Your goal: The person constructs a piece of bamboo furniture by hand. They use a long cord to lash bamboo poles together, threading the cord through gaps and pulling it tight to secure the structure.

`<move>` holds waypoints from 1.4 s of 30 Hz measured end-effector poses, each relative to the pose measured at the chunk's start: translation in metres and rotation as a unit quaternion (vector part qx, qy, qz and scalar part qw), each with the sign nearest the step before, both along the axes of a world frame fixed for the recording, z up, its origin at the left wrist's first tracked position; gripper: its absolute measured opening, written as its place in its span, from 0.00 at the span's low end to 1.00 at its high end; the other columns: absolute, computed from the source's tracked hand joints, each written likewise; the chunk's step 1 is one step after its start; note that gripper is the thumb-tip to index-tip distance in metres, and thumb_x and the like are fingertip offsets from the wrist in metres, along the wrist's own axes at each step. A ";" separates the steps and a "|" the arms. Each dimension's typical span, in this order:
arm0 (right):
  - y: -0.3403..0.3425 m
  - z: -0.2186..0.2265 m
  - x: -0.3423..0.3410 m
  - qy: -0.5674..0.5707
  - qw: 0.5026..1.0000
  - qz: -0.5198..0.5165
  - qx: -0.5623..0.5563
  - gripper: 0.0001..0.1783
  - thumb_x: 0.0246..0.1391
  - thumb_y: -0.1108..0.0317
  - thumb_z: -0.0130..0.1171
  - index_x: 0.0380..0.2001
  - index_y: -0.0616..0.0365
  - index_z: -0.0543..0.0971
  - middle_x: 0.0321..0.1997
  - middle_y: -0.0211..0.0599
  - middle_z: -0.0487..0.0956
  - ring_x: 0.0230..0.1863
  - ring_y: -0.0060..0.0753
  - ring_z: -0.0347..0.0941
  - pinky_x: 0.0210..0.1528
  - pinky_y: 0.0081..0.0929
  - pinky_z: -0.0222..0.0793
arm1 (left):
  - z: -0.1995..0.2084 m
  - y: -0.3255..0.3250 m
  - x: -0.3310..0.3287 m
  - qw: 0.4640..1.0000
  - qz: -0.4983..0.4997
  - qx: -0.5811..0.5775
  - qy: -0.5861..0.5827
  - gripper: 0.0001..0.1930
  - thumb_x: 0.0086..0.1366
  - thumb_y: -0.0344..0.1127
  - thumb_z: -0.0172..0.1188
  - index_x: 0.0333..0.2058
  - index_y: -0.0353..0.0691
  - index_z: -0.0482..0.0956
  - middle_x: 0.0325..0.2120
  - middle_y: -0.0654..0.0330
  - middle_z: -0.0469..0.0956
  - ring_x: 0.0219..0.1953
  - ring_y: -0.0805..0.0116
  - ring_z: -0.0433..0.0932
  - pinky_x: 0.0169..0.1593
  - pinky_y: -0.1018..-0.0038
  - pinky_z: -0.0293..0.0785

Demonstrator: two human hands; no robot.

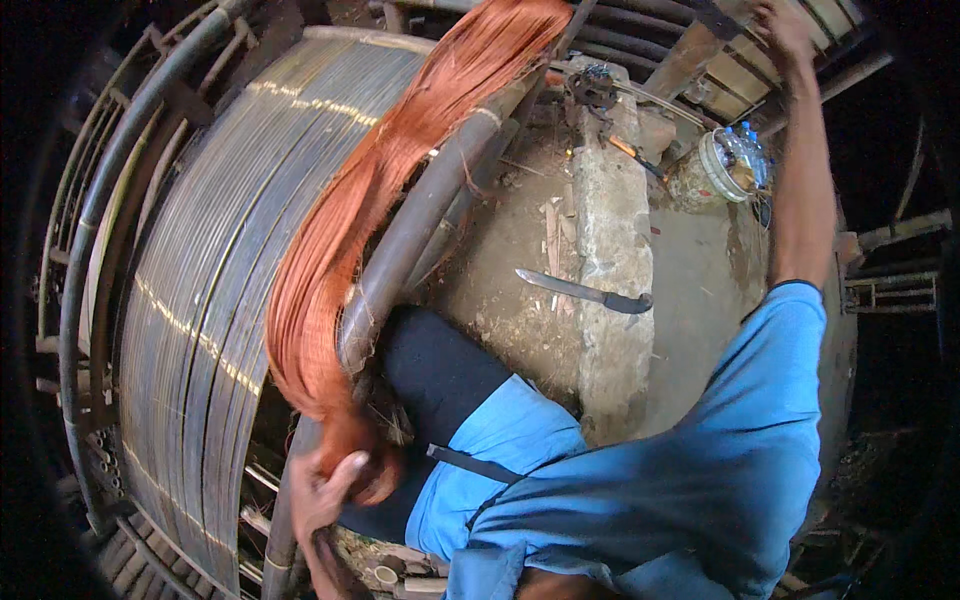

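A long bundle of orange fibre strands [370, 190] drapes over a slatted mat [210, 220] and beside a thick bamboo pole [415, 220]. Its near end is gathered into a knot-like bunch, and my left hand [325, 490] is closed around that end, thumb on top. My right arm reaches far up to the right. At its end my right hand [783, 30] is beside a wooden beam [700, 45] near the top edge; its fingers are blurred and partly cut off, so what it holds, if anything, is unclear.
A knife with a dark handle [590, 291] lies across the edge of a concrete ledge [615, 220]. Farther right stands a dirty white bucket [710, 165] containing plastic bottles. An orange-and-black tool [635, 157] rests on the ledge. Bamboo rails [80, 230] line the left side.
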State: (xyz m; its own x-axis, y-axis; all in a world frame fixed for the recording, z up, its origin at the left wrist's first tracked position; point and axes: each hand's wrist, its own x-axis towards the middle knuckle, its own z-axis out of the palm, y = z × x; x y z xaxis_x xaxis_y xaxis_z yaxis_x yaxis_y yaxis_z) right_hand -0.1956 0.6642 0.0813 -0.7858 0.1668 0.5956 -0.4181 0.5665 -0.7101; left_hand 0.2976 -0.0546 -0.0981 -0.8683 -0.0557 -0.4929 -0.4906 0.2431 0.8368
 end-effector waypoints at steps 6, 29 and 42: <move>-0.258 0.010 0.131 0.053 0.992 0.080 0.076 0.28 0.71 0.48 0.50 0.21 0.56 0.78 0.16 0.21 0.71 0.19 0.15 0.65 0.21 0.20 0.60 | 0.056 0.135 -0.076 0.917 -0.083 0.226 0.317 0.11 0.60 0.36 0.72 0.33 0.33 0.85 0.26 0.58 0.85 0.27 0.69 0.84 0.35 0.73 0.79; -0.464 -0.116 0.319 -0.019 0.778 0.596 0.195 0.21 0.64 0.53 0.58 0.27 0.62 0.81 0.24 0.52 0.80 0.27 0.57 0.78 0.31 0.46 0.72 | 0.067 0.064 -0.030 0.975 0.005 0.051 0.218 0.18 0.66 0.29 0.64 0.53 0.28 0.75 0.29 0.60 0.82 0.26 0.77 0.74 0.33 0.76 0.71; -0.361 -0.158 0.176 -0.183 0.811 0.492 0.258 0.19 0.63 0.53 0.62 0.41 0.60 0.85 0.37 0.40 0.85 0.40 0.35 0.81 0.46 0.33 0.74 | 0.079 -0.189 0.253 0.698 0.390 -0.577 0.167 0.17 0.69 0.44 0.63 0.41 0.34 0.87 0.35 0.47 0.86 0.38 0.55 0.83 0.41 0.63 0.79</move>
State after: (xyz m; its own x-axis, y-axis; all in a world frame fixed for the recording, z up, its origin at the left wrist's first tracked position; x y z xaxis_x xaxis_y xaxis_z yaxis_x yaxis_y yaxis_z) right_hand -0.0199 0.3030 -0.0768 -0.5273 -0.8457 0.0825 -0.6627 0.3486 -0.6628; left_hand 0.5506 -0.2433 -0.0192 -0.4077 -0.7679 0.4942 -0.6742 0.6181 0.4043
